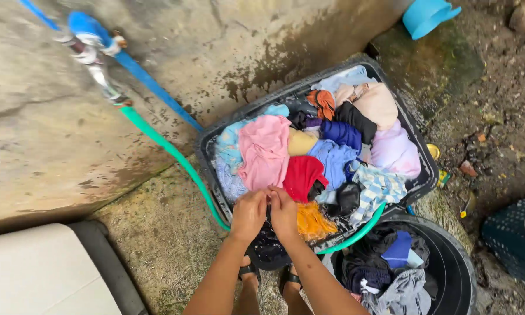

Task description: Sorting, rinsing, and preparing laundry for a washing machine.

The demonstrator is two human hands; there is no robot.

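You had your 2 hands, left hand [249, 214] and right hand [283, 212], pinched side by side on a dark cloth [268, 245] hanging straight below them at the near rim of the black tub [207, 169].

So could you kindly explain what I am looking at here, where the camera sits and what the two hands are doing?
There is one picture, taken by a camera worn on a person's head and looking straight down, so the bare arms coming up from the bottom edge are that person's own. The left hand and right hand meet over the near edge of a dark rectangular tub and pinch a dark patterned cloth between them. The tub is heaped with laundry, including a pink garment and a red one. A green hose runs from a tap on the wall towards the tub. At lower right, a round black basin holds more clothes. The ground is rough, wet concrete.
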